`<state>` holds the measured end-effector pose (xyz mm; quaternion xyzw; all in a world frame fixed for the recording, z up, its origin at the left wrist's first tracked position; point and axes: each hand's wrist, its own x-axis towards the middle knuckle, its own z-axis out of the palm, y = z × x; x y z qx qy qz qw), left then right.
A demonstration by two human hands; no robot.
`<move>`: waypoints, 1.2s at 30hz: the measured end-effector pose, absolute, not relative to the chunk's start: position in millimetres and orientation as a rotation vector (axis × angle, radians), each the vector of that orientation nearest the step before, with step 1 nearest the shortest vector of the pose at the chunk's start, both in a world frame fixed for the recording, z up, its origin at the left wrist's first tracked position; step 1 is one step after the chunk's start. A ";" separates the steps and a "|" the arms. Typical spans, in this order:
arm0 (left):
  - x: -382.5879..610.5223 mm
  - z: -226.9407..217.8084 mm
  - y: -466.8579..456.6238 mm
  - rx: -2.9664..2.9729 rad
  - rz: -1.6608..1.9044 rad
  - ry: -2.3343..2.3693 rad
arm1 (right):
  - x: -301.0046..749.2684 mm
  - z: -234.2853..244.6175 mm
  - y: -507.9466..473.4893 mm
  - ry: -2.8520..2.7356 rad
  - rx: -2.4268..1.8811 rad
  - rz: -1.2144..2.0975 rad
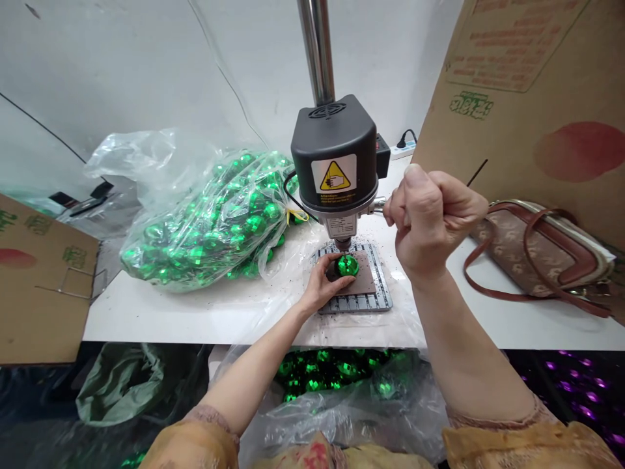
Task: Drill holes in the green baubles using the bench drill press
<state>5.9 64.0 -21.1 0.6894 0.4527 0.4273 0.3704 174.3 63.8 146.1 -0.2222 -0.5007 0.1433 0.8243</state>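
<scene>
Two bare hands busy at drill press [334, 153]. Left hand [323, 283] low, forearm reaching forward, thumb and fingers bent in half-open C, holding shiny green ball [347, 266] right under drill press. Right hand [430, 215] way higher, forearm angled up, fingers curled into tight fist round feed handle [377, 205] on right side of drill press, grip mostly hidden. Big clear bag of green balls [205, 228] left of drill press, brown handbag [551, 260] off right.

Mustard sleeves [193, 443] end in dusty-pink textured trim [493, 421], and a red patch [316, 456] marks the yellowish garment front [381, 458].
</scene>
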 end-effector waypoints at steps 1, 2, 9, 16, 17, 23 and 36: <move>6.3 -21.1 63.8 1.769 1.096 1.166 | 174.4 146.2 63.7 -1.065 -0.470 0.307; 6.4 -21.2 63.7 1.769 1.095 1.171 | 174.5 146.1 63.5 -1.067 -0.469 0.308; 4.2 -24.7 64.4 1.768 1.078 1.177 | 174.2 136.5 60.5 -1.063 -0.418 0.294; 3.3 -30.4 66.5 1.742 1.068 1.141 | 176.7 124.3 62.0 -1.105 -0.385 0.234; 3.2 -30.8 66.7 1.742 1.068 1.133 | 177.0 123.4 62.3 -1.103 -0.377 0.220; 4.3 -28.9 64.9 1.756 1.087 1.136 | 177.7 115.5 63.0 -1.102 -0.310 0.143; 6.3 -24.7 62.0 1.754 1.101 1.132 | 176.7 103.6 67.9 -1.117 -0.207 0.087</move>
